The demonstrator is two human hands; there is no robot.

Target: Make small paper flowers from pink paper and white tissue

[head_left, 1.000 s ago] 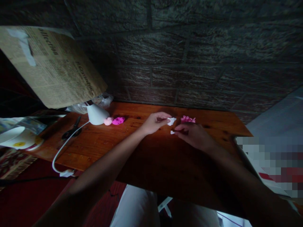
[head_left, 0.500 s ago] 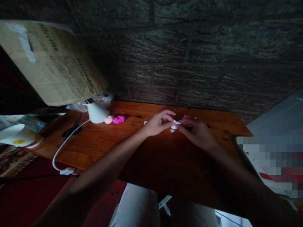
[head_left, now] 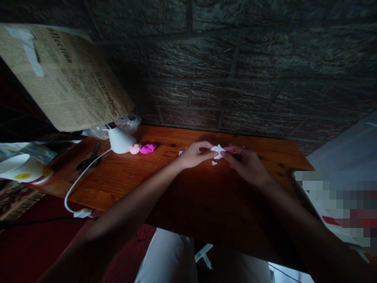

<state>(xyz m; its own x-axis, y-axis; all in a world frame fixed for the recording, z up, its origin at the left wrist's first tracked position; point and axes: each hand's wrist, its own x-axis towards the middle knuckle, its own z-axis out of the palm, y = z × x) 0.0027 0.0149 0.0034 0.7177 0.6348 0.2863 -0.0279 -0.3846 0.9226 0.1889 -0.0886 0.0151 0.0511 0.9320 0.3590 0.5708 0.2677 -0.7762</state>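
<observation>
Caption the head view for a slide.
Left hand and right hand pinch a white crumpled piece above a wooden table.

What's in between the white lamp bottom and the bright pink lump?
A pale pink lump sits between the white lamp bottom and the bright pink lump, in the head view.

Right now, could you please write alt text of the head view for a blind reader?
Two bare hands, left and right, pinch a crumpled white piece above a wooden table. Pink lumps, scissors and a lamp are at the left.
</observation>
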